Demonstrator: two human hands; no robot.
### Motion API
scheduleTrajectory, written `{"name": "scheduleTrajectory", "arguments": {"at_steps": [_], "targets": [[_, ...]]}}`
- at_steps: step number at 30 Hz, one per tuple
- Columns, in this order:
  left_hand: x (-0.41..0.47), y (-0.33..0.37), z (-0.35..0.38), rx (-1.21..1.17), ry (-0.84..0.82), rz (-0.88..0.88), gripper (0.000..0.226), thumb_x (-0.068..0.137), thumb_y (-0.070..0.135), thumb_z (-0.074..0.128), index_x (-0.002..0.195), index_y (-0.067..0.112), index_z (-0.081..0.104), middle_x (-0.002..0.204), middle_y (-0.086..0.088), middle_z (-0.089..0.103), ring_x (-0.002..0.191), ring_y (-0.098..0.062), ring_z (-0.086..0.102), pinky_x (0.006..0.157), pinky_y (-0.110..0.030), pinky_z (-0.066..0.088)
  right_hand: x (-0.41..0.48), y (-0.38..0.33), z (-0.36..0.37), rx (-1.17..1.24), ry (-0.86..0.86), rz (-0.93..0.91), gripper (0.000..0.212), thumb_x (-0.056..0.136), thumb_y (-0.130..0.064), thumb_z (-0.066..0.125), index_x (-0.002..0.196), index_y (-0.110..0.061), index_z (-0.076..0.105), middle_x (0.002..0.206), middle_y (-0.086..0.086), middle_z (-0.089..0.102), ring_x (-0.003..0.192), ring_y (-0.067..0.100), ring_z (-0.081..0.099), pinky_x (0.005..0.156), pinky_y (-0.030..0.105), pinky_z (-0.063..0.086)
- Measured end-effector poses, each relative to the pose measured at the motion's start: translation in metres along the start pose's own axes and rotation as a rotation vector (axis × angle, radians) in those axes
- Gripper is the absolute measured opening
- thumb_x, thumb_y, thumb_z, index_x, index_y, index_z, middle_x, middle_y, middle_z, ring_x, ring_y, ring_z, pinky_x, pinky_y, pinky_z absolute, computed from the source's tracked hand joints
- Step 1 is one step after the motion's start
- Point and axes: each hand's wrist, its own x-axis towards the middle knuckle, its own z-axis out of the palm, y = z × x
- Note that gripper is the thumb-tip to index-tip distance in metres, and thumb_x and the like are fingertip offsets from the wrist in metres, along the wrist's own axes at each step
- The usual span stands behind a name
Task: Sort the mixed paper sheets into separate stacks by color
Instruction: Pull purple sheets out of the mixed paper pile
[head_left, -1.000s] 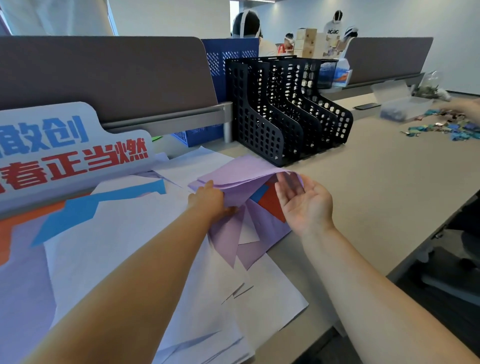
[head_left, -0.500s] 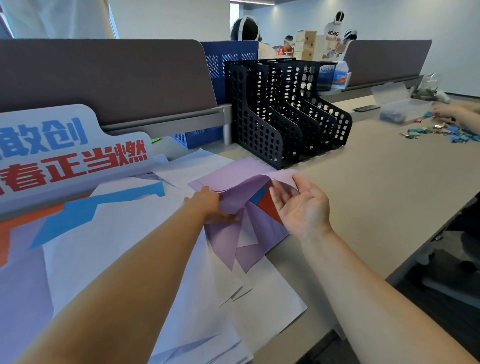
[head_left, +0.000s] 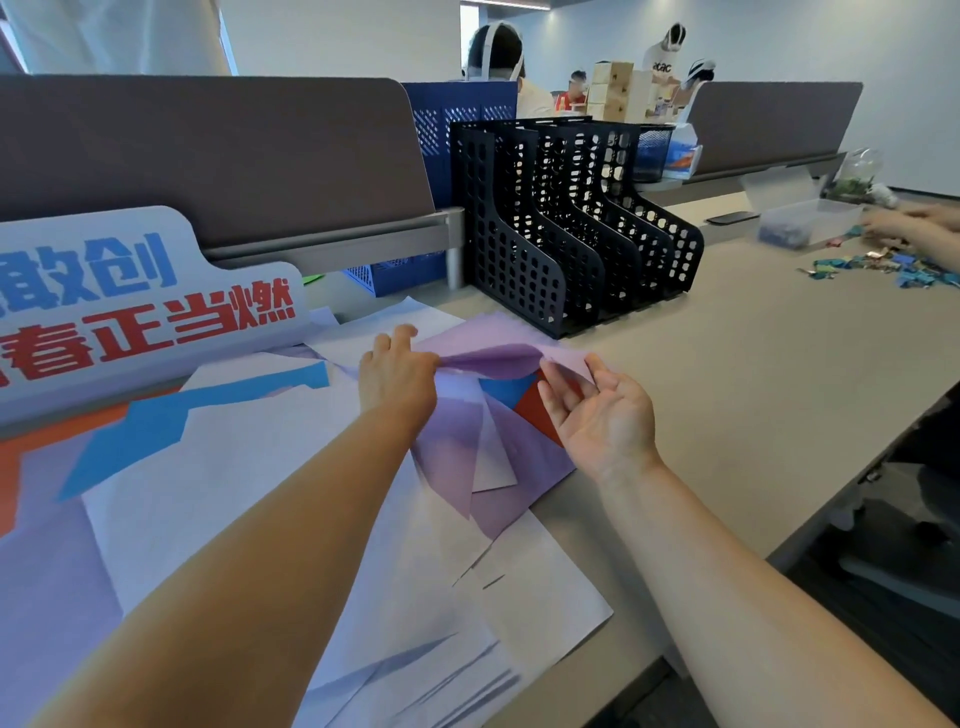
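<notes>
Lilac thin paper sheet (head_left: 493, 345) sagged between my hands: my left hand (head_left: 397, 374) pinched its raised edge, my right hand (head_left: 602, 410) waited open, palm up, beneath. Light and floppy, I judged; best gripped at both edges.

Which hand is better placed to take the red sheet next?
Probably the right hand: it is open, palm up, just beside the red sheet, while the left hand is busy pinching the lifted purple sheet.
</notes>
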Motion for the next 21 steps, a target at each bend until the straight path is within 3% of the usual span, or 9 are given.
{"name": "scheduleTrajectory", "arguments": {"at_steps": [2,4,8,10,12,13,15,17,21], "targets": [[-0.003,-0.002,-0.015,-0.061,0.075,0.032,0.027,0.096,0.021,0.051,0.119,0.023,0.065,0.141,-0.003,0.037,0.111,-0.027,0.054,0.083,-0.033,0.048,-0.001,0.003,0.0,-0.089,0.017,-0.025,0.026,0.1,-0.02,0.029,0.119,-0.019,0.046,0.12,0.008,0.06,0.105,0.024,0.062,0.089,0.034,0.048],[-0.012,-0.009,-0.031,-0.107,0.096,0.086,0.027,0.096,0.022,0.049,0.117,0.019,0.065,0.141,0.0,0.042,0.105,-0.026,0.06,0.077,-0.031,0.049,-0.001,0.012,0.0,-0.292,0.046,-0.036,0.027,0.1,-0.025,0.034,0.12,-0.019,0.051,0.107,0.006,0.064,0.098,0.021,0.063,0.081,0.032,0.05],[-0.05,-0.032,-0.056,-0.147,0.067,0.091,0.024,0.095,0.015,0.049,0.113,0.014,0.064,0.121,-0.005,0.063,0.101,-0.025,0.061,0.081,-0.03,0.05,-0.007,0.03,-0.006,-0.749,0.174,0.013,0.015,0.093,-0.013,0.048,0.108,-0.015,0.048,0.081,0.007,0.055,0.063,0.018,0.053,0.056,0.026,0.044],[-0.075,-0.048,-0.066,-0.156,0.033,0.045,0.023,0.094,0.014,0.05,0.111,0.014,0.065,0.115,-0.005,0.065,0.101,-0.023,0.061,0.083,-0.026,0.047,-0.015,0.033,-0.007,-0.879,0.229,0.057,0.014,0.091,-0.011,0.052,0.104,-0.007,0.052,0.08,0.009,0.053,0.06,0.02,0.049,0.049,0.025,0.041],[-0.099,-0.065,-0.076,-0.153,-0.006,0.01,0.022,0.092,0.013,0.052,0.107,0.016,0.066,0.113,-0.005,0.065,0.1,-0.021,0.06,0.083,-0.023,0.044,-0.024,0.036,-0.006,-0.935,0.267,0.035,0.041,0.086,-0.015,0.056,0.125,-0.005,0.048,0.101,0.014,0.056,0.068,0.026,0.052,0.045,0.024,0.04],[-0.111,-0.073,-0.08,-0.149,-0.015,-0.006,0.022,0.091,0.011,0.052,0.106,0.016,0.067,0.111,-0.005,0.065,0.099,-0.021,0.059,0.082,-0.022,0.043,-0.03,0.039,-0.006,-0.946,0.3,0.007,0.057,0.081,-0.018,0.058,0.135,-0.012,0.041,0.116,0.015,0.052,0.075,0.029,0.055,0.046,0.024,0.045],[-0.134,-0.086,-0.088,-0.137,-0.019,-0.036,0.022,0.089,0.01,0.053,0.104,0.016,0.069,0.109,-0.004,0.066,0.098,-0.02,0.059,0.081,-0.021,0.043,-0.04,0.043,-0.005,-0.972,0.353,-0.018,0.08,0.068,-0.026,0.059,0.142,-0.03,0.029,0.136,0.014,0.033,0.093,0.035,0.059,0.069,0.039,0.057],[-0.155,-0.093,-0.095,-0.117,-0.029,-0.056,0.023,0.088,0.009,0.055,0.103,0.017,0.07,0.108,-0.004,0.066,0.097,-0.02,0.06,0.081,-0.023,0.045,-0.059,0.05,0.001,-1.047,0.361,-0.067,0.081,0.073,-0.025,0.059,0.145,-0.031,0.022,0.146,0.016,0.017,0.114,0.038,0.051,0.092,0.044,0.049],[-0.191,-0.107,-0.101,-0.15,-0.11,-0.093,0.024,0.084,0.006,0.059,0.099,0.018,0.073,0.107,-0.004,0.068,0.096,-0.021,0.061,0.088,-0.028,0.048,-0.095,0.073,0.014,-1.347,0.241,-0.27,0.071,0.087,-0.017,0.055,0.148,-0.02,0.019,0.156,0.011,-0.008,0.139,0.034,0.02,0.101,0.04,0.035]]}}
